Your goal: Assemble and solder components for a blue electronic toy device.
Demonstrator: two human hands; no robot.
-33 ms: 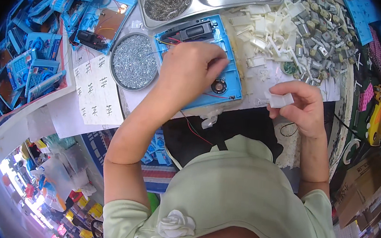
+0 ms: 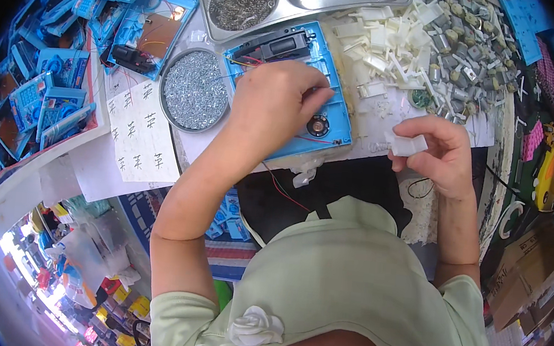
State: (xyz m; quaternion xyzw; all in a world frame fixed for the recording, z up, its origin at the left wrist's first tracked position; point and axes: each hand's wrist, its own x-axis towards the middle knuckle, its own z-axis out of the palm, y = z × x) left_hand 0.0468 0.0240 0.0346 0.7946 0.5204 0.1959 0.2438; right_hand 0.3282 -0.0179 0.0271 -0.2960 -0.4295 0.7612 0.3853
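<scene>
A blue plastic casing (image 2: 338, 105) lies on the table before me, its inside facing up. Over its middle my left hand (image 2: 274, 102) is bent down with curled fingers; the palm and wrist hide the fingertips and whatever they grip. Just below that hand sits a small round speaker (image 2: 318, 125) in the casing. A black plastic compartment (image 2: 278, 46) with red and yellow wires runs along the casing's far side. To the right, my right hand (image 2: 444, 157) pinches a white plastic piece (image 2: 407, 145) between thumb and fingers, off the casing's near right corner.
A round dish of small screws (image 2: 196, 90) stands left of the casing. Behind is a metal tray (image 2: 287, 13) with springs. White plastic parts (image 2: 385, 39) and small motors (image 2: 464, 64) are heaped at the far right. Blue casings (image 2: 56, 92) pile up at left, beside a paper sheet (image 2: 139, 135).
</scene>
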